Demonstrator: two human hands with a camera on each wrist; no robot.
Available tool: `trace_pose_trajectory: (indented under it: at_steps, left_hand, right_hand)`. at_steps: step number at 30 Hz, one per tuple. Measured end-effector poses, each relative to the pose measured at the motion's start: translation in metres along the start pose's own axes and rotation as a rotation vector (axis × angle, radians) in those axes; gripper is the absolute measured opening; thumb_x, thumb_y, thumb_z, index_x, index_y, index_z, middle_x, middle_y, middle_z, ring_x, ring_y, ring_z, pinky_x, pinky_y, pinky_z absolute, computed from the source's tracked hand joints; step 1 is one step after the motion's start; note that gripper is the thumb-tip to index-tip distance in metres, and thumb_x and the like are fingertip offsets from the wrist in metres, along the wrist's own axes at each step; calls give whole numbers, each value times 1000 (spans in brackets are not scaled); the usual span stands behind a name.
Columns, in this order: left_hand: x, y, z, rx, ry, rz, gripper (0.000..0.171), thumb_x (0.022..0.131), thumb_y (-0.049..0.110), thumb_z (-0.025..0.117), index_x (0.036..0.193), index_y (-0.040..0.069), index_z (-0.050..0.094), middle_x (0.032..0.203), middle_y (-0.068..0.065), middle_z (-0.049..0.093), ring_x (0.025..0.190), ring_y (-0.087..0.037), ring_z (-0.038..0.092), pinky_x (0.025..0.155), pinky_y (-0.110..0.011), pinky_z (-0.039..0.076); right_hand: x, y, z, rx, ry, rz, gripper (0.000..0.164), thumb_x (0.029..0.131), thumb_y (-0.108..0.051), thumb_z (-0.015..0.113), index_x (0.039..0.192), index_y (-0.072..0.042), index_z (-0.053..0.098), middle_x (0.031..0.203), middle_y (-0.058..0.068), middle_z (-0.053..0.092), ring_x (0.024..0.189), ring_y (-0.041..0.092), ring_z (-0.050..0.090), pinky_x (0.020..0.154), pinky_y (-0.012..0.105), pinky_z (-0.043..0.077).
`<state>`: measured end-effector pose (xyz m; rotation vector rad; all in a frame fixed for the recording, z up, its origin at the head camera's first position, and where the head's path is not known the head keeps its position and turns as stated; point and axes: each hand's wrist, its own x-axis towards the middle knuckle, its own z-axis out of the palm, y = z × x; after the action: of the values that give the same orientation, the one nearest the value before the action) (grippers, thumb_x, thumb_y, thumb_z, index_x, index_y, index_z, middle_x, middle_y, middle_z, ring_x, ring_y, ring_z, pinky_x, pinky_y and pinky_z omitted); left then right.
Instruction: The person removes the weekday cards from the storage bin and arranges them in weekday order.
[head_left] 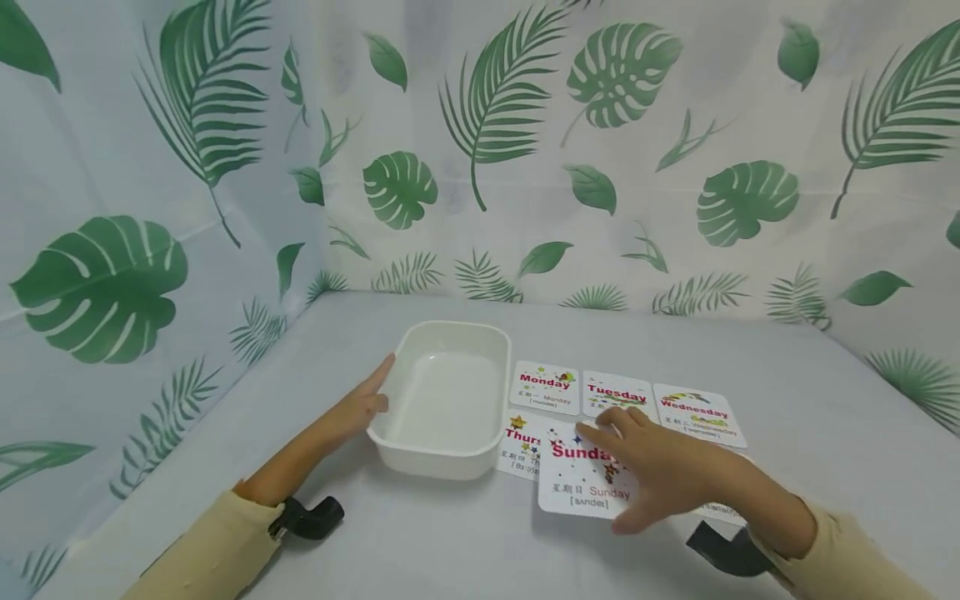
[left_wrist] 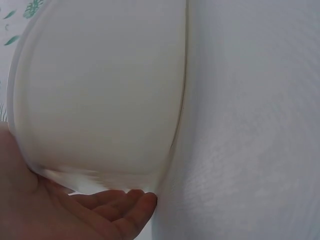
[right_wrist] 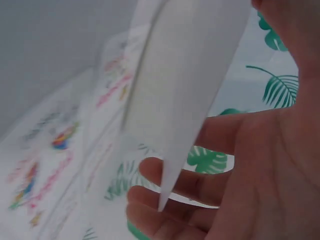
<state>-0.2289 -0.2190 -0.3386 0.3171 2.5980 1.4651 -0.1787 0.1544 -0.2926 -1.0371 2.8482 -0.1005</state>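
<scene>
A white plastic tub stands on the table to the left of the cards. My left hand grips its left side, and the left wrist view shows fingers against the outer wall with the thumb by the rim. Raised over the lower row, the Sunday card is held along its right edge by my right hand. From the right wrist view this card appears nearly edge-on between thumb and fingers. Beneath it the Thursday card is partly covered, and another card is mostly hidden by the right hand.
Behind the hand lie the Monday card, the Tuesday card and the Wednesday card in a row. A leaf-patterned curtain borders the pale table at the back and sides.
</scene>
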Motion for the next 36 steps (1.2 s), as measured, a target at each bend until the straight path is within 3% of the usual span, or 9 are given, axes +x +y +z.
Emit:
trace_pose_trajectory:
  at_steps: [5, 10, 14, 18, 26, 36]
  left_hand:
    - [0, -3, 2, -31, -3, 19, 81, 78, 2, 33, 147, 12, -8, 154, -9, -8, 141, -30, -5, 113, -50, 1]
    - [-1, -5, 1, -41, -20, 17, 81, 78, 3, 33, 146, 11, -10, 154, -11, -8, 141, -33, -5, 113, -51, 1]
    - [-2, -4, 1, -29, -16, -8, 81, 78, 4, 34, 146, 12, -10, 153, -10, -10, 141, -33, -6, 112, -52, 0]
    - [0, -2, 1, -11, 1, 3, 80, 78, 3, 33, 147, 12, -9, 154, -8, -10, 141, -31, -8, 112, -52, -2]
    - [2, -1, 0, -17, -12, -33, 82, 78, 4, 34, 146, 13, -10, 153, -9, -12, 140, -33, -9, 112, -53, -2]
    - [1, -1, 2, -39, -5, -34, 81, 79, 4, 35, 147, 14, -9, 153, -9, -11, 140, -34, -8, 112, -53, -1]
  right_hand:
    - [-30, 9, 20, 4, -77, 67, 98, 54, -57, 76, 137, -21, 41, 128, 6, 42, 103, 23, 45, 71, 36, 50]
    - [-42, 6, 29, -22, -139, 58, 95, 53, -67, 71, 135, -28, 43, 125, 0, 45, 99, 19, 48, 75, 39, 50]
    - [-43, -1, 32, -65, -162, 32, 93, 52, -74, 65, 132, -29, 47, 119, -4, 49, 92, 15, 50, 74, 35, 50]
    - [-41, -4, 33, -58, -195, 93, 92, 50, -69, 71, 130, -30, 49, 118, -3, 52, 92, 16, 51, 81, 44, 50]
    - [-40, -11, 44, -114, -222, 155, 98, 44, -74, 68, 130, -32, 49, 120, 1, 52, 94, 23, 52, 84, 52, 48]
    - [-40, -11, 48, -216, -223, 124, 85, 52, -68, 71, 128, -37, 49, 121, -1, 51, 97, 22, 52, 86, 47, 46]
